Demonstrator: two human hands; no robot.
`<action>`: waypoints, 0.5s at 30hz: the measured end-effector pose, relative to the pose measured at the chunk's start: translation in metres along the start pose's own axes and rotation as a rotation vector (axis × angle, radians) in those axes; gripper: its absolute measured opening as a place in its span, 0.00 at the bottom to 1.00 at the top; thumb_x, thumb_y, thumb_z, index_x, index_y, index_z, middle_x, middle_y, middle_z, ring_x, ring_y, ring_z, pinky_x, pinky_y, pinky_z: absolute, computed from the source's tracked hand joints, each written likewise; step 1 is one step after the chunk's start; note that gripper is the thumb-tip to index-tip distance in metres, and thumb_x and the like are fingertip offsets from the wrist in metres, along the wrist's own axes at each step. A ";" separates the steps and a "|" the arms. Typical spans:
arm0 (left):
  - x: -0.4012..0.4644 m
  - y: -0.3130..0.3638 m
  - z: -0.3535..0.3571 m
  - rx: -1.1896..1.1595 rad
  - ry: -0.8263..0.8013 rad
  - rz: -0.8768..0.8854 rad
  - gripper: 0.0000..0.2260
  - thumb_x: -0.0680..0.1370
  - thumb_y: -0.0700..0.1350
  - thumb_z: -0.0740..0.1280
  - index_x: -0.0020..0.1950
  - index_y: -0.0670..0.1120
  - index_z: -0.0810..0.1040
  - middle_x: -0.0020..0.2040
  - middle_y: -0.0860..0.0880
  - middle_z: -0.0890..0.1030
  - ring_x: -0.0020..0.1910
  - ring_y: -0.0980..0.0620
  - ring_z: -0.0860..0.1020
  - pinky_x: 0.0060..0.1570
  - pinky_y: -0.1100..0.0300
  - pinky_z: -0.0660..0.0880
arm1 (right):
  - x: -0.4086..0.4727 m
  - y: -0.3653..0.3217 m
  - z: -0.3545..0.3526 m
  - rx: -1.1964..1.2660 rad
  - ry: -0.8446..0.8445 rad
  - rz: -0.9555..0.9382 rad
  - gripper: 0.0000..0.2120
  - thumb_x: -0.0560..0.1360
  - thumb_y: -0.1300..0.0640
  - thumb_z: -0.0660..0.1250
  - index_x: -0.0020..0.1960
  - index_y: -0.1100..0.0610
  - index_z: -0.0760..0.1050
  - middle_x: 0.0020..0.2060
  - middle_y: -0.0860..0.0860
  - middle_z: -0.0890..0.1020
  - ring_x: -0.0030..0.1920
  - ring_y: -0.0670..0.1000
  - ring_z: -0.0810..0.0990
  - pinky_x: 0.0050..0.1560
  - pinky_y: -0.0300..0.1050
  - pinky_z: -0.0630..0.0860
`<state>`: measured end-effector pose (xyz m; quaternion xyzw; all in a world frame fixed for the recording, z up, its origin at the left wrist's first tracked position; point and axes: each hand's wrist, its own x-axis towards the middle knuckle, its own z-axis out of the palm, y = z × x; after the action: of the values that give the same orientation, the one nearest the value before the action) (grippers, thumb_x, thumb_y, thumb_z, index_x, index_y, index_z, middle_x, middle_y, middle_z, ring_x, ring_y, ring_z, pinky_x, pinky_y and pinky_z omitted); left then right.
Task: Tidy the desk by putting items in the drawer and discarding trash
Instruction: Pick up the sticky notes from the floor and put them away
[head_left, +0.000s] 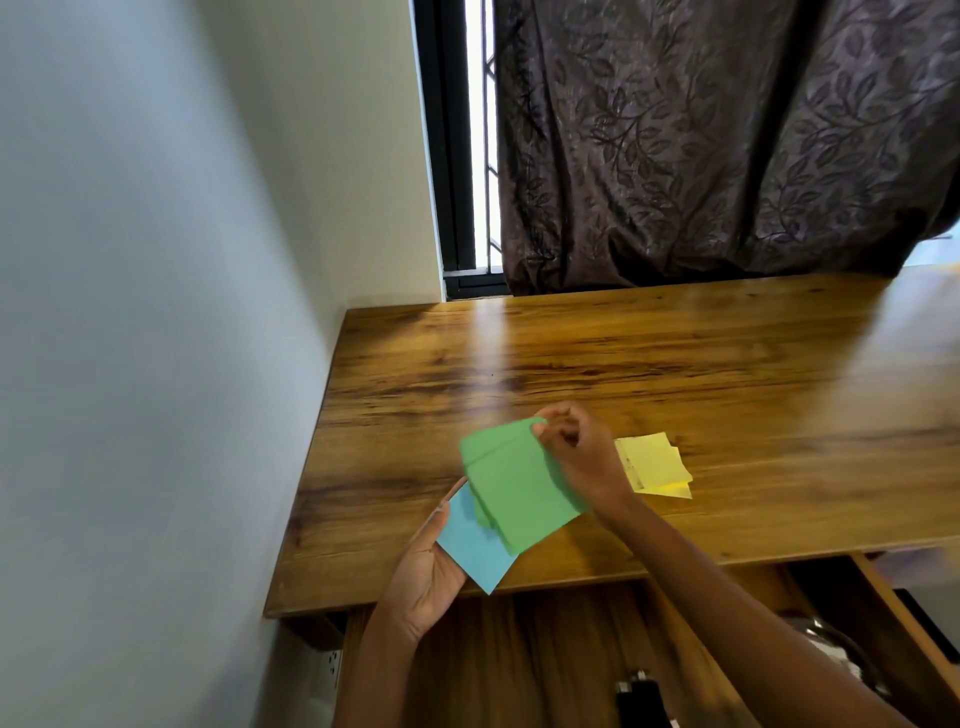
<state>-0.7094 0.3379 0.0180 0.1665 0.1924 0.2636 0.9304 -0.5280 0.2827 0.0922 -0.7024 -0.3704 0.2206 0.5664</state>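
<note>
The person is in the middle of gathering loose paper from the wooden bench (597, 358). The left hand (423, 577) is held palm up at the near edge of the bench, and a blue paper (472, 553) lies on it with the thumb at its left edge; its grip is loose, more a support than a clamp. The right hand (582, 457) pinches the far corner of a green paper (519, 483) between thumb and fingertips and holds this sheet over the blue one, so the two overlap. There seems to be more than one green sheet in the pinch, but the edges are blurred and the number cannot be told.

Just beside the right hand, on the bench, lies a small pile of yellow papers (657, 462), not yet picked up. The rest of the bench shows only bare wood.

Under the bench edge, at the lower right, an open drawer (893, 613) can be seen, with some dark and shiny things inside which are too unclear to name.

As a judgement, the task is well advanced: most of the bench is tidy already. What is left is to add the yellow pile to the stack, to put the papers in the drawer or throw them away, and to close the drawer.
</note>
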 end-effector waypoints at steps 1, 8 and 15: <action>0.000 0.000 0.001 -0.016 0.010 -0.012 0.35 0.63 0.46 0.80 0.68 0.41 0.73 0.69 0.39 0.72 0.66 0.41 0.73 0.58 0.42 0.75 | -0.004 0.004 0.009 -0.032 -0.063 0.005 0.04 0.75 0.59 0.67 0.48 0.56 0.74 0.40 0.52 0.80 0.39 0.46 0.77 0.38 0.39 0.71; -0.008 0.002 0.007 0.198 0.063 -0.012 0.29 0.69 0.49 0.74 0.68 0.47 0.72 0.65 0.39 0.76 0.59 0.40 0.78 0.53 0.43 0.78 | -0.021 0.032 0.050 -0.229 -0.123 0.004 0.05 0.74 0.58 0.67 0.49 0.57 0.75 0.35 0.42 0.74 0.36 0.40 0.72 0.37 0.35 0.66; -0.005 -0.002 0.006 0.249 0.132 0.059 0.20 0.75 0.38 0.62 0.67 0.50 0.73 0.62 0.41 0.79 0.58 0.42 0.78 0.55 0.44 0.76 | 0.002 0.041 0.030 -0.616 0.006 0.137 0.18 0.74 0.51 0.66 0.63 0.54 0.70 0.61 0.53 0.70 0.65 0.56 0.66 0.60 0.52 0.66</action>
<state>-0.7099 0.3321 0.0239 0.2683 0.2795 0.2756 0.8797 -0.5373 0.2997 0.0449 -0.8649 -0.3698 0.1336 0.3119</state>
